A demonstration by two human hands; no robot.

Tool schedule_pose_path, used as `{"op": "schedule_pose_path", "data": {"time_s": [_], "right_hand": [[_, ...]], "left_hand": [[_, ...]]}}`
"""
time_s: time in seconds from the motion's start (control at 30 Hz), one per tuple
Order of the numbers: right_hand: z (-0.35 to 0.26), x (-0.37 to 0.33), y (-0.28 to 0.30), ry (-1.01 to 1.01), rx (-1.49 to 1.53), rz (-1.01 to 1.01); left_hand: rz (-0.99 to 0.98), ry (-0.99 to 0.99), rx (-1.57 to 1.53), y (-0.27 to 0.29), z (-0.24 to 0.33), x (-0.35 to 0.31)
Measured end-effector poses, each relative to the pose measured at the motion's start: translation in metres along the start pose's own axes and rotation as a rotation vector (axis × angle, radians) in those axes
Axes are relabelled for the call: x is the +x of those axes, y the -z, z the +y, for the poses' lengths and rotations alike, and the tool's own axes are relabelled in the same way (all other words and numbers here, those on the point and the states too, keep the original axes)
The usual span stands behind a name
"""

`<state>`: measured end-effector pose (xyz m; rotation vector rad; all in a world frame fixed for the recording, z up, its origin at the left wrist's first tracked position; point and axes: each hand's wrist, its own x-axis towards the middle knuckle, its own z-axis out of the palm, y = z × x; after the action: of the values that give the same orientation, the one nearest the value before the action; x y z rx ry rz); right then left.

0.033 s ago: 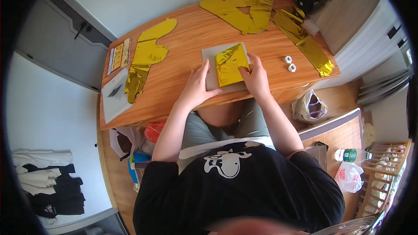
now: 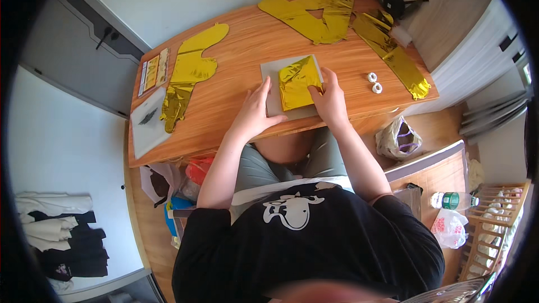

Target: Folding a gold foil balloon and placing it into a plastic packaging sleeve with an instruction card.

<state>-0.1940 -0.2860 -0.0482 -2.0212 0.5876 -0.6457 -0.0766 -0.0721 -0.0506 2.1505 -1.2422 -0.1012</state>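
A folded gold foil balloon (image 2: 297,85) lies flat on a grey sheet-like packet (image 2: 272,74) near the desk's front edge. On the packet's left side rests my left hand (image 2: 255,111), its fingers stretched and its thumb spread along the near edge. My right hand (image 2: 332,102) is at the right side, thumb touching the foil's edge and fingers extended beside the packet. Neither hand visibly grips anything; the undersides of the fingers are hidden. Three more uninflated foil pieces lie spread out: one on the left (image 2: 193,67), one at the back (image 2: 314,17), one on the right (image 2: 393,53).
Two small white ribbon-like rolls (image 2: 374,82) sit to the right on the wooden desk (image 2: 241,50). At the left are a clear plastic bag (image 2: 150,123) and a printed card packet (image 2: 153,73). A black router-like device (image 2: 394,4) stands at the back right corner.
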Motion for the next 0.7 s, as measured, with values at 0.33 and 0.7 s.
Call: {"op": "schedule_pose_path", "data": {"time_s": [0.33,0.7], "right_hand": [[0.000,0.009,-0.006,0.023,-0.150,-0.068],[-0.006,0.026,0.005,0.509,-0.567,-0.077]], "left_hand": [[-0.081,-0.234,0.254,-0.005,-0.015,0.052],[-0.141,-0.203,0.375,-0.020,-0.015,0.058]]}}
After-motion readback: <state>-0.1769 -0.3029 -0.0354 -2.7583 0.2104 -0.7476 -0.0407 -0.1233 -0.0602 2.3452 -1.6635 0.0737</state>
